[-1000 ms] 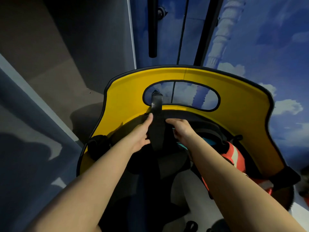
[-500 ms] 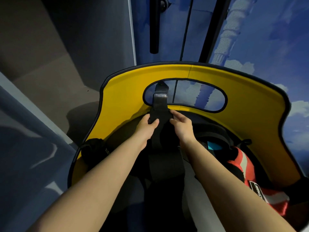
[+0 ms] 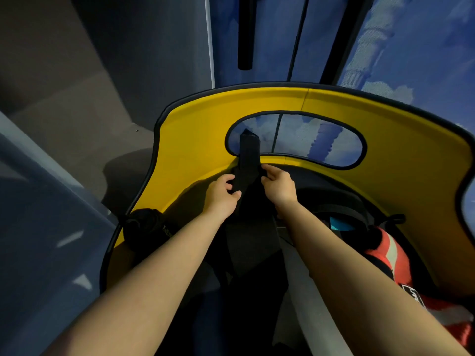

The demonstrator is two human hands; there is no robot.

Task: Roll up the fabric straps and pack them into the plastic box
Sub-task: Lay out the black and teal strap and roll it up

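In the head camera's view, looking down along our two bare forearms, our left hand (image 3: 223,195) and right hand (image 3: 278,185) meet at the centre of the picture on a dark fabric strap (image 3: 248,160). Each hand pinches one edge of the strap with curled fingers and thumb, the left on its left edge, the right on its right edge. The strap's free end stands upright above our hands, its tip showing against an oval window (image 3: 295,140) cut into a curved yellow panel (image 3: 195,150) with black edging. Below our hands the strap widens and drops away into dark material between our arms. A rolled dark bundle (image 3: 146,228) sits at the panel's lower left edge, well apart from the hands. To the right lies an orange-red item with pale stripes (image 3: 385,253), and just above it a small teal patch (image 3: 339,224). We cannot pick out a plastic box anywhere here. We judge that rolling has barely started. If one hand's pinch slackens, the upright end could flop over and the roll would start crooked or loose; the strap's lower part could also snag in the dark material beneath. On writing: pale lettering runs along the dark bundle and a white mark shows on a black label (image 3: 412,296) on the orange-red item, but both are too blurred to read.
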